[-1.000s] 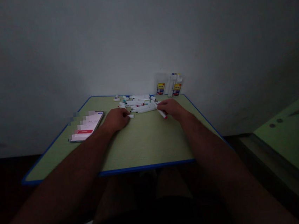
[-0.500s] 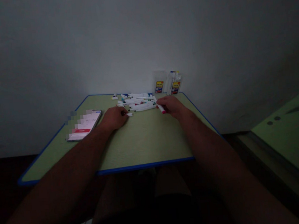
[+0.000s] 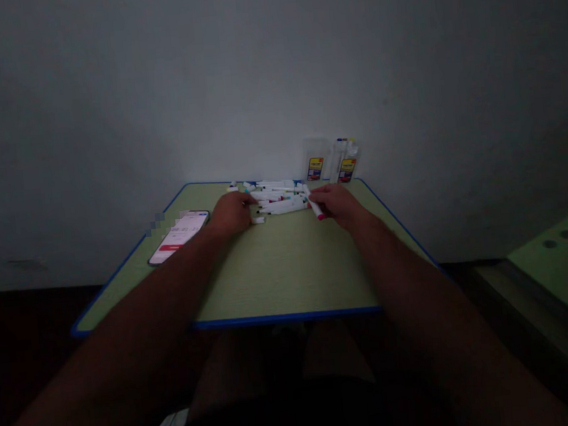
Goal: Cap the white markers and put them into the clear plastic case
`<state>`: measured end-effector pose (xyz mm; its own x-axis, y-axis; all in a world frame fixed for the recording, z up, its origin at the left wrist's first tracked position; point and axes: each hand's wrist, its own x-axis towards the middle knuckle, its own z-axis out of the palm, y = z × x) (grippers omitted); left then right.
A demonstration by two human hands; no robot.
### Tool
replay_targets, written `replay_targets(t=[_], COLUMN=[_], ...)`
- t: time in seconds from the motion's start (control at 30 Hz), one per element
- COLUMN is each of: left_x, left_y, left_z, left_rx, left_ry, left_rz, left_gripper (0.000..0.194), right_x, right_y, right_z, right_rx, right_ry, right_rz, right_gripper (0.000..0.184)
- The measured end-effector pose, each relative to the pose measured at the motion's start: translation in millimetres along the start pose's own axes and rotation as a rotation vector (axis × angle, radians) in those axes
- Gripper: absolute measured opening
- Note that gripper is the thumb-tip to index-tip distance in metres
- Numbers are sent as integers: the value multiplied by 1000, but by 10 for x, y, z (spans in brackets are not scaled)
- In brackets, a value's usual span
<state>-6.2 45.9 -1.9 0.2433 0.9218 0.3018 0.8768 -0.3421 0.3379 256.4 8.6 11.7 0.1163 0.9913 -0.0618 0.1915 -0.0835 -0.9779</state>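
Note:
My right hand (image 3: 337, 202) is closed around a white marker (image 3: 316, 208) with a magenta end pointing toward me, held at the right side of the marker pile. My left hand (image 3: 231, 213) rests low at the pile's left end, its index finger and thumb apart; the other fingers are partly hidden. Beside the left thumb, a small white cap (image 3: 258, 220) lies on the table. Several white markers (image 3: 283, 207) with dark and coloured tips lie heaped between the two hands.
A phone (image 3: 180, 236) with a lit screen lies on the left of the blue-edged green table (image 3: 280, 273). Clear plastic cases (image 3: 315, 160) with labels stand at the back right against the wall, one case (image 3: 348, 160) holding a few markers. More loose caps (image 3: 233, 188) lie at the back left.
My left hand has moved slightly forward from the small white cap toward the pile's left end. The right hand still holds the magenta-ended marker. The view has shifted a little left.

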Motion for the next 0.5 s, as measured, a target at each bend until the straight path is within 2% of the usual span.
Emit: replay_targets(t=[0.17, 0.33, 0.4, 0.5], left_x=[271, 413, 429, 429], left_y=[-5, 5, 12, 14], left_z=[4, 64, 77, 66], left_rx=[169, 213, 230, 274], left_ry=[-81, -197, -206, -190], left_rz=[163, 279, 279, 233], left_gripper=[48, 52, 52, 41], right_x=[-25, -38, -28, -10], right_y=[-35, -51, -38, -17], right_z=[42, 69, 74, 82], right_rx=[-5, -7, -18, -53], right_ry=[25, 45, 47, 46], right_rz=[10, 5, -11, -26], right_gripper=[5, 11, 12, 13])
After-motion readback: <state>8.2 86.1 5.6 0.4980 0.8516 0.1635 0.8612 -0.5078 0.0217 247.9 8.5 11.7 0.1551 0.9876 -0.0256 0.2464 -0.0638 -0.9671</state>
